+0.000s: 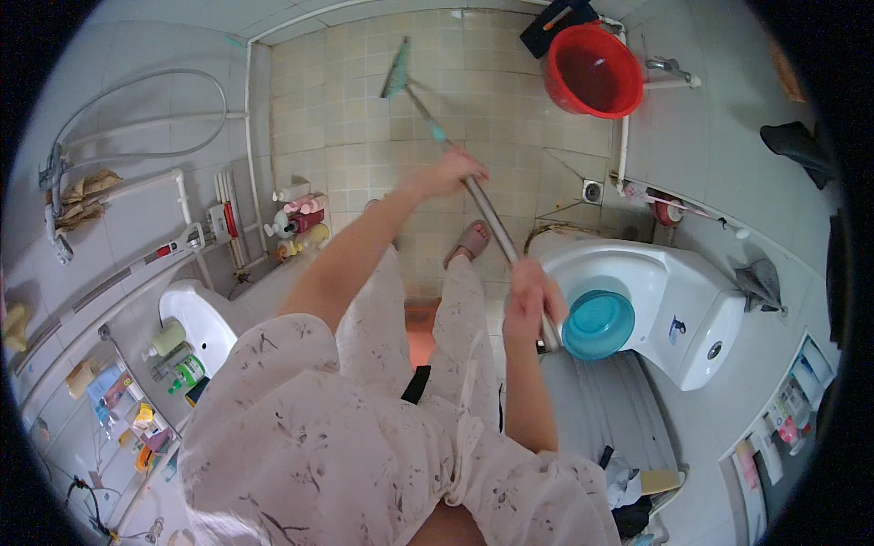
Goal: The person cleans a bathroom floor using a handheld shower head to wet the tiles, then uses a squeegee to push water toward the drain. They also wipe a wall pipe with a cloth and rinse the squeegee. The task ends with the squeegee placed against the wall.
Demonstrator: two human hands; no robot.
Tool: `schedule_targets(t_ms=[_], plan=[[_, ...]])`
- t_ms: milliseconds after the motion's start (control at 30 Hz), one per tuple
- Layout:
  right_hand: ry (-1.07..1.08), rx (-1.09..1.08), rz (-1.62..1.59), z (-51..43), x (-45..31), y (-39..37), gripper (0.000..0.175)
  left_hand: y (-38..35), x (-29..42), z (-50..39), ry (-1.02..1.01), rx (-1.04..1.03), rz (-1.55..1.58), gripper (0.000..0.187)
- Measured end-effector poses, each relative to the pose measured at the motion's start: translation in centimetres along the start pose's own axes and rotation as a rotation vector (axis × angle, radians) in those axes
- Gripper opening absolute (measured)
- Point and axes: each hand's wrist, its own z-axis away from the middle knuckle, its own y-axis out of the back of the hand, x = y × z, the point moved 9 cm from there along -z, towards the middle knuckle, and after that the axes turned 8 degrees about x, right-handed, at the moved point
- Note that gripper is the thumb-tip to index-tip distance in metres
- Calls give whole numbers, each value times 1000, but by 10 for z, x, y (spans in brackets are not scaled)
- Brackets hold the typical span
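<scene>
A long metal pole (493, 217) slants across the view, with a flat green head (396, 72) at its far end, on or close to the beige tiled floor (355, 123). My left hand (456, 170) is wrapped around the pole's middle. Nearer my body, my right hand (534, 297) grips the pole near its silver end. Just to the right of that hand sits a teal plastic basin (598, 325) on the white toilet (649, 273). The head and my left hand look slightly blurred.
A red bucket (594, 72) holding dark liquid stands at the far right corner, beside a black dustpan-like object (556, 27). A floor drain (592, 192) lies before the toilet. Bottles (304, 222) line the left wall, near a white washbasin (205, 327). A sandalled foot (471, 240) is below the pole.
</scene>
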Motion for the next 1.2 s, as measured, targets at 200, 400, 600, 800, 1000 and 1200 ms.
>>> schedule_targets(t_ms=[200,400,600,800,1000,1200], plan=[[183,147,166,43,-121,91,30,-113,135,-20,-117,-162,298,24],[272,217,180,87,-190,139,29,-161,241,-22,-238,-233,432,15],[299,278,278,122,-227,178,29,-200,308,-25,-265,-295,569,10],[388,236,413,125,-251,160,30,-213,348,-37,-316,-290,605,3],[384,130,506,115,-252,153,33,-210,352,-50,-277,-218,729,2],[420,-170,597,93,-249,98,35,-179,327,-46,-204,-26,741,12]])
